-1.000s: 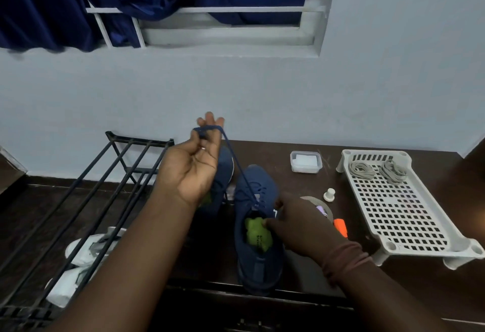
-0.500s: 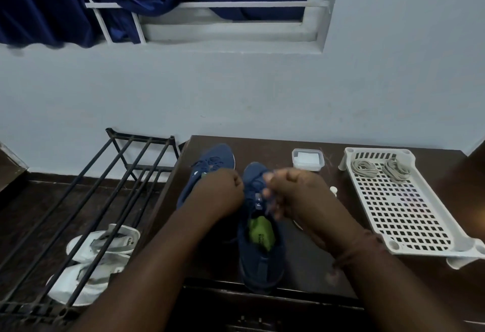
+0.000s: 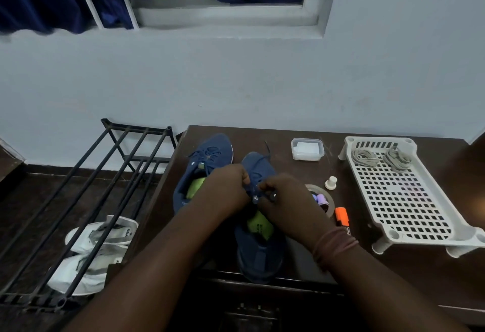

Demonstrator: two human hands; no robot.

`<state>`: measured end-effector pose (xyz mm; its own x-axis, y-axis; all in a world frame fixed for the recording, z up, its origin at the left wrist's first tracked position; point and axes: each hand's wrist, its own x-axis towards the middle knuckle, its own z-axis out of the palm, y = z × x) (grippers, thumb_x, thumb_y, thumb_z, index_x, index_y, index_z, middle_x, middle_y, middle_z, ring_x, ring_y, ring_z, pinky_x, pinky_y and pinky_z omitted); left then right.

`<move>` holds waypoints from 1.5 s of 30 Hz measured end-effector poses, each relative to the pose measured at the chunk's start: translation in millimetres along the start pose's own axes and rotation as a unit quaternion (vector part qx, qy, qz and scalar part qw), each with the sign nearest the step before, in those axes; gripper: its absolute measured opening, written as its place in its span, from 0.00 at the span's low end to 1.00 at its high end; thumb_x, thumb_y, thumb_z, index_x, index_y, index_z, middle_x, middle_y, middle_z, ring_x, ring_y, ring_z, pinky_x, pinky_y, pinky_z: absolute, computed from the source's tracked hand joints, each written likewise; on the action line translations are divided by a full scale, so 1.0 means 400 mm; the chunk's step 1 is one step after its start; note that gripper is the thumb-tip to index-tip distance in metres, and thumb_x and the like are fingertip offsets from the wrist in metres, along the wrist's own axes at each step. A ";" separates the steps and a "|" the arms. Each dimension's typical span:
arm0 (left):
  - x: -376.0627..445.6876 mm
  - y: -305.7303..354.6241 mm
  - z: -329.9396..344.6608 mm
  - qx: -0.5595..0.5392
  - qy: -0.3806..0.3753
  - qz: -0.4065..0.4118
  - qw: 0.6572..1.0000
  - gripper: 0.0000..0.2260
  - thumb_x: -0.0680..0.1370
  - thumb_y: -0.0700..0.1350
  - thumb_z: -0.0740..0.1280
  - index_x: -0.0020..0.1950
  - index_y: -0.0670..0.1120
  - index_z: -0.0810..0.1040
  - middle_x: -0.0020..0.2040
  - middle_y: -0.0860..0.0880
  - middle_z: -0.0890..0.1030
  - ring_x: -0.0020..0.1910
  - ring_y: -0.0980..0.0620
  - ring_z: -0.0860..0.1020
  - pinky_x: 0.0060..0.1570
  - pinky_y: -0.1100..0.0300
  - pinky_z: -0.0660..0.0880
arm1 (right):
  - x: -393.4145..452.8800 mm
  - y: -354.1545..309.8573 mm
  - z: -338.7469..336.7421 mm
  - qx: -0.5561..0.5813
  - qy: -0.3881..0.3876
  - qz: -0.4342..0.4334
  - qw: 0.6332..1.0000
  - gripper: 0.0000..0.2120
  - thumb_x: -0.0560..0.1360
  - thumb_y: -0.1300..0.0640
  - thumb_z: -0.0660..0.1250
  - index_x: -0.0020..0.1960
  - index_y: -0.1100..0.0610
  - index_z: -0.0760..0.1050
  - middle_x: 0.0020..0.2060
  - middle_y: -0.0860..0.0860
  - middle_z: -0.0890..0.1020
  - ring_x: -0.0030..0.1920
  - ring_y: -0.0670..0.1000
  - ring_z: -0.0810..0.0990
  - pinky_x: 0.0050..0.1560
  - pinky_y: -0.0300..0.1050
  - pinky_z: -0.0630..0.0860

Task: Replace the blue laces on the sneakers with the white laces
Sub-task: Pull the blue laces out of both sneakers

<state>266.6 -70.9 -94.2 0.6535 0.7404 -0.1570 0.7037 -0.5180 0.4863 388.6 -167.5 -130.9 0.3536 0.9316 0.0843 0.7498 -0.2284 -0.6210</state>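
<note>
Two blue sneakers stand side by side on the dark table. The left sneaker (image 3: 207, 158) still has its blue lace threaded. Over the lacing of the right sneaker (image 3: 258, 250), my left hand (image 3: 223, 189) and my right hand (image 3: 286, 200) meet, both pinching its blue lace (image 3: 253, 188). A loose end of that lace trails past the toe. Two bundles of white laces (image 3: 380, 158) lie at the far end of a white perforated tray (image 3: 409, 200).
A small clear box (image 3: 307, 149), a white knob (image 3: 331, 182), a tape roll (image 3: 324, 200) and an orange marker (image 3: 342, 216) lie right of the sneakers. A black metal rack (image 3: 86, 200) stands left of the table over white shoes (image 3: 97, 253).
My left hand came down from holding the lace raised high. Both hands have closed in together over the right sneaker's eyelets, and the right hand moved up from the tongue.
</note>
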 end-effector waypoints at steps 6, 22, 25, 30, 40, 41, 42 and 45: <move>0.004 -0.011 0.008 -0.016 0.033 -0.007 0.999 0.06 0.74 0.41 0.68 0.49 0.47 0.76 0.42 0.50 0.79 0.44 0.50 0.78 0.45 0.56 0.74 | 0.004 0.008 0.030 -0.058 -0.012 -0.061 0.996 0.03 0.74 0.56 0.63 0.42 0.54 0.73 0.43 0.53 0.72 0.43 0.52 0.72 0.44 0.46 0.70; 0.011 -0.002 0.011 -0.143 -0.036 -0.030 0.989 0.06 0.77 0.42 0.68 0.41 0.44 0.77 0.37 0.50 0.79 0.38 0.52 0.77 0.38 0.61 0.73 | 0.009 -0.053 -0.260 0.674 0.111 -0.040 0.729 0.11 0.81 0.53 0.60 0.50 0.59 0.78 0.28 0.50 0.69 0.32 0.50 0.65 0.36 0.44 0.63; 0.010 0.020 -0.032 -0.400 -0.072 -0.110 0.907 0.08 0.76 0.36 0.63 0.42 0.48 0.74 0.46 0.45 0.81 0.44 0.49 0.76 0.45 0.55 0.75 | 0.009 -0.019 -0.235 0.501 0.127 0.018 0.856 0.13 0.81 0.50 0.57 0.45 0.54 0.77 0.26 0.51 0.68 0.30 0.52 0.66 0.34 0.46 0.65; 0.009 -0.009 -0.148 -0.679 0.049 -0.075 0.728 0.10 0.76 0.33 0.61 0.44 0.49 0.72 0.44 0.50 0.84 0.46 0.52 0.81 0.45 0.58 0.73 | -0.040 0.012 -0.134 0.068 -0.089 0.110 0.988 0.14 0.73 0.45 0.71 0.40 0.56 0.79 0.26 0.46 0.79 0.27 0.41 0.76 0.36 0.43 0.74; 0.006 -0.017 0.011 -0.078 -0.056 -0.030 0.995 0.26 0.64 0.49 0.79 0.59 0.48 0.74 0.52 0.49 0.81 0.51 0.48 0.81 0.54 0.49 0.79 | -0.031 0.007 -0.017 0.021 -0.032 0.102 0.994 0.13 0.70 0.54 0.74 0.52 0.52 0.76 0.44 0.46 0.83 0.45 0.47 0.82 0.38 0.29 0.71; 0.011 -0.021 0.020 -0.056 -0.053 -0.028 0.997 0.24 0.65 0.47 0.79 0.59 0.48 0.76 0.52 0.48 0.82 0.51 0.47 0.81 0.54 0.49 0.79 | -0.031 0.008 -0.021 0.025 -0.025 0.105 0.994 0.12 0.71 0.56 0.73 0.53 0.52 0.76 0.44 0.46 0.83 0.45 0.46 0.81 0.36 0.26 0.68; 0.017 -0.029 0.021 -0.046 -0.051 -0.034 0.997 0.21 0.67 0.44 0.77 0.57 0.49 0.77 0.50 0.48 0.82 0.50 0.47 0.81 0.53 0.49 0.79 | -0.031 0.014 -0.026 0.029 -0.023 0.121 0.992 0.12 0.71 0.57 0.72 0.54 0.51 0.76 0.43 0.45 0.82 0.44 0.46 0.79 0.36 0.27 0.67; 0.032 -0.064 0.012 -0.042 -0.068 -0.075 0.994 0.16 0.70 0.38 0.73 0.54 0.50 0.78 0.50 0.48 0.82 0.50 0.48 0.81 0.53 0.52 0.79 | -0.032 0.051 -0.031 0.078 -0.030 0.210 0.974 0.15 0.67 0.56 0.72 0.52 0.46 0.76 0.39 0.45 0.80 0.44 0.50 0.80 0.45 0.42 0.77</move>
<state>258.3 -50.1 -112.7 0.5781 0.7392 -0.3455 0.7746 -0.3641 0.5171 406.3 -187.8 -134.9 0.5748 0.7805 -0.2459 0.4492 -0.5521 -0.7024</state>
